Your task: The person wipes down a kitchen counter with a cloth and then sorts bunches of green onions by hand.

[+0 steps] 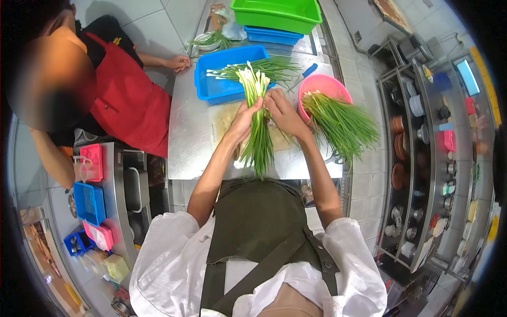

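My left hand (243, 120) is wrapped round a bunch of green stalks with white ends (259, 129), held over the steel table. The white ends point away from me and the green leaves hang toward my apron. My right hand (282, 112) is at the bunch's right side with its fingers bent together; whatever they pinch is too small to make out. Beneath the bunch lies a pale cutting board (226, 113), partly hidden. Behind it, a blue tray (216, 91) bears more stalks (277, 67). To the right, a pink bowl (328, 82) holds another leafy bunch (340, 124).
A blue-handled knife (309, 70) lies behind the pink bowl. Green (280, 20) and blue (272, 36) bins stand at the back. A person in a red apron (127, 95) is at the left, one hand on the table edge (182, 121). Shelves (404, 148) stand right.
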`<state>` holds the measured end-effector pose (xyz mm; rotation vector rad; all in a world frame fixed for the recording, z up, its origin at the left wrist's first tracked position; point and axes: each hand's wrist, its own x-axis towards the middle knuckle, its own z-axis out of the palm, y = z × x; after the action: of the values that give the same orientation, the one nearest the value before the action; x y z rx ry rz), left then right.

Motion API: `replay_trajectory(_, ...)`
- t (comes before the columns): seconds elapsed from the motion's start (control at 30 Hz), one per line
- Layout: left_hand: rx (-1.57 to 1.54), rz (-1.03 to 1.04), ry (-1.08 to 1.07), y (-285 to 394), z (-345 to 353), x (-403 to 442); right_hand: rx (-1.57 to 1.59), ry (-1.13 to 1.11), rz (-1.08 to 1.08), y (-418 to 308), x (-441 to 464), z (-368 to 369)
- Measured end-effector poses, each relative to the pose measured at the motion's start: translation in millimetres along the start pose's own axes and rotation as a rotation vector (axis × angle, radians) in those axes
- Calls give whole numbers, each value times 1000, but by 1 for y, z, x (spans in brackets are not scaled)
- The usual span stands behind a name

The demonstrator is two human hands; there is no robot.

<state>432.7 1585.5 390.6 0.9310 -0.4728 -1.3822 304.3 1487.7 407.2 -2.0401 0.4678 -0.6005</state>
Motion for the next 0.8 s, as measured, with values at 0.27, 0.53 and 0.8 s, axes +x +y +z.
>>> replay_trajectory(0.27, 180, -71, 9, 2, 7, -2, 836, 585, 358, 0, 6, -86)
replay_trajectory(0.53, -545, 66, -193, 29, -11, 22, 607, 695, 46, -98, -223, -184)
replay_trajectory(0.8, -653, 28, -371, 44, 0, 26, 709, 812, 607, 60, -394, -117)
